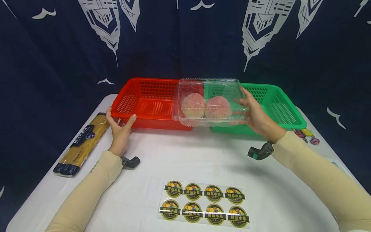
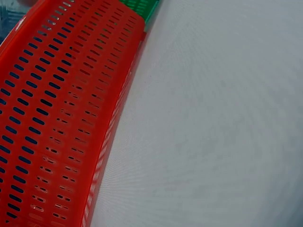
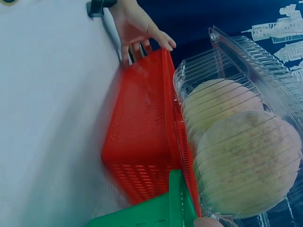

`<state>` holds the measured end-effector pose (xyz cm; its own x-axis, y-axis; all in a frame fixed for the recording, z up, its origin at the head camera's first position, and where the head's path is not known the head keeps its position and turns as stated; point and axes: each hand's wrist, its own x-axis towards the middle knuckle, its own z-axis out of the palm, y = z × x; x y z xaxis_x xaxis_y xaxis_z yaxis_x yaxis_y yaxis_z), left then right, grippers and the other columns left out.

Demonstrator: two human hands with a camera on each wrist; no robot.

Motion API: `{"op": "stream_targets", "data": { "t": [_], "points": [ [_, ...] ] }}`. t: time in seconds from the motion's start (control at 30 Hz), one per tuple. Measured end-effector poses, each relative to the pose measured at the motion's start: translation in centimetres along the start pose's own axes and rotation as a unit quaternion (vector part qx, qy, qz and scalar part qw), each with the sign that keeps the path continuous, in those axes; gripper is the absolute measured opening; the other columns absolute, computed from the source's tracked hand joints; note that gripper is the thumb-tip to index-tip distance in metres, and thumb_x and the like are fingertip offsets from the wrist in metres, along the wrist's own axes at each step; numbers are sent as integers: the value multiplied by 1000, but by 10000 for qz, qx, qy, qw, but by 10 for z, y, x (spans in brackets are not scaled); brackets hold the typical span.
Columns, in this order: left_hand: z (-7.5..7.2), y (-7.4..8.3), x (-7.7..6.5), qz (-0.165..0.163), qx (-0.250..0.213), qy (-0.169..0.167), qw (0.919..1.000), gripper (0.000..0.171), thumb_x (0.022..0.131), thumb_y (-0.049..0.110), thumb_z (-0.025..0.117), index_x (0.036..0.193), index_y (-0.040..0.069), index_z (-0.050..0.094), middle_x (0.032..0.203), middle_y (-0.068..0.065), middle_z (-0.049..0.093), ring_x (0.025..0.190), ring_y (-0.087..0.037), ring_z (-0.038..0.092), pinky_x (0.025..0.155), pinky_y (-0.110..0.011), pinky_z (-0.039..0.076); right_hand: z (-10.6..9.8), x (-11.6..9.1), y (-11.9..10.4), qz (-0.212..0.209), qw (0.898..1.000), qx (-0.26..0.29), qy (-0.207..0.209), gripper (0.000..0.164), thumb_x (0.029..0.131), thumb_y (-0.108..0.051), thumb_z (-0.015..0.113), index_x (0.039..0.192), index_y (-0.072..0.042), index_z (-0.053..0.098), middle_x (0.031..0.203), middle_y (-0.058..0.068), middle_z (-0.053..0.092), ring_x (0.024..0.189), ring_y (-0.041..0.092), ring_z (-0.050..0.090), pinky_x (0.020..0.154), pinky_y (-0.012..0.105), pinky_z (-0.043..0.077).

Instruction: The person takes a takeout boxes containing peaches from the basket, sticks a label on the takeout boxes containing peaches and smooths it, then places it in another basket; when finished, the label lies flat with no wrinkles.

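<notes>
My right hand (image 1: 256, 114) holds a clear plastic clamshell box (image 1: 240, 84) by its right side, raised over the neighbouring ends of two baskets. Inside the box, two pinkish peaches (image 1: 193, 105) show plainly; the right wrist view also shows pale, speckled peaches (image 3: 248, 163) through the ribbed plastic. My left hand (image 1: 119, 135) grips the front left corner of the red basket (image 1: 153, 122), its thumb at the front rim. In the left wrist view the red basket (image 2: 61, 104) fills the left side, and the hand is out of sight. The green basket (image 1: 285, 109) stands to the right, partly behind the box.
A sheet of round fruit stickers (image 1: 204, 204) lies at the table's front. A pack of spaghetti (image 1: 84, 141) is along the left edge. Wrapped lollipops (image 1: 310, 137) lie by the green basket's right end. A dark blue printed curtain (image 1: 182, 38) hangs behind.
</notes>
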<state>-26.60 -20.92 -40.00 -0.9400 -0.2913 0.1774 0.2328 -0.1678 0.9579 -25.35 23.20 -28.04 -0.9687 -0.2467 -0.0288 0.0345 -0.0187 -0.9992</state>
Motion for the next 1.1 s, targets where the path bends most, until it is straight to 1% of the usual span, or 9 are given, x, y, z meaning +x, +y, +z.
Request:
{"op": "stream_targets", "data": {
  "t": [0.4, 0.5, 0.57, 0.63, 0.7, 0.73, 0.83, 0.93, 1.1],
  "points": [
    [1, -1, 0, -12, 46, 39, 10000, 104, 101, 23, 78, 167, 45, 2, 173, -4, 13, 156, -24, 27, 124, -55, 39, -4, -35, 9, -69, 10000, -46, -35, 75, 112, -25, 34, 174, -36, -7, 181, 18, 2, 155, 59, 26, 85, 38, 65],
    [1, -1, 0, -21, 45, 61, 10000, 103, 101, 23, 78, 167, 45, 2, 173, -4, 13, 156, -24, 27, 124, -54, 39, -5, -43, 14, -15, 9997, -237, -2, 73, 113, -27, 34, 174, -38, -6, 181, 17, 6, 154, 55, 32, 93, 39, 61],
    [1, -2, 0, 9, 31, 58, 10000, 103, 101, 22, 78, 167, 44, 2, 173, -4, 13, 156, -23, 27, 124, -54, 39, -6, -48, 18, 21, 9993, -359, 20, 72, 114, -29, 33, 174, -38, -6, 181, 17, 8, 153, 54, 33, 106, 48, 54],
    [1, -2, 0, 49, -20, 37, 10000, 102, 101, 22, 77, 167, 43, 2, 173, -5, 13, 156, -24, 28, 124, -54, 39, -5, -54, 20, 68, 9989, -457, 23, 72, 114, -30, 32, 174, -39, -7, 181, 16, 8, 154, 55, 31, 118, 60, 41],
    [1, -2, 1, 79, -72, 19, 9999, 101, 102, 21, 77, 167, 42, 3, 172, -5, 14, 155, -25, 29, 124, -55, 39, -4, -60, 23, 73, 9989, -466, 18, 72, 113, -29, 32, 174, -38, -7, 181, 16, 7, 155, 57, 27, 122, 69, 30],
    [1, -2, 1, 83, -89, 7, 9999, 101, 101, 21, 77, 167, 42, 3, 172, -5, 14, 155, -25, 29, 124, -55, 39, -4, -63, 24, 67, 9988, -484, 12, 73, 113, -28, 31, 174, -38, -8, 181, 17, 7, 155, 59, 25, 121, 70, 29],
    [0, -2, 1, 88, -110, -13, 9999, 102, 101, 20, 77, 167, 42, 3, 172, -5, 14, 156, -27, 29, 124, -55, 40, -4, -71, 30, 46, 9988, -491, -9, 74, 112, -27, 32, 174, -37, -6, 181, 17, 8, 156, 56, 25, 115, 56, 41],
    [0, -2, 1, 59, -57, 2, 10000, 103, 101, 21, 78, 167, 43, 2, 172, -4, 14, 157, -26, 28, 124, -53, 40, -5, -80, 35, 37, 9989, -456, -61, 75, 111, -29, 35, 174, -38, -3, 180, 17, 10, 150, 41, 38, 102, 39, 49],
    [0, -1, -1, 38, 13, 20, 10000, 103, 102, 22, 77, 167, 43, 1, 173, -4, 13, 155, -24, 29, 124, -52, 40, -3, -94, 46, -31, 9997, -172, -152, 75, 110, -24, 36, 175, -37, 0, 179, 18, 14, 127, 15, 61, 95, 34, 57]
  ]
}}
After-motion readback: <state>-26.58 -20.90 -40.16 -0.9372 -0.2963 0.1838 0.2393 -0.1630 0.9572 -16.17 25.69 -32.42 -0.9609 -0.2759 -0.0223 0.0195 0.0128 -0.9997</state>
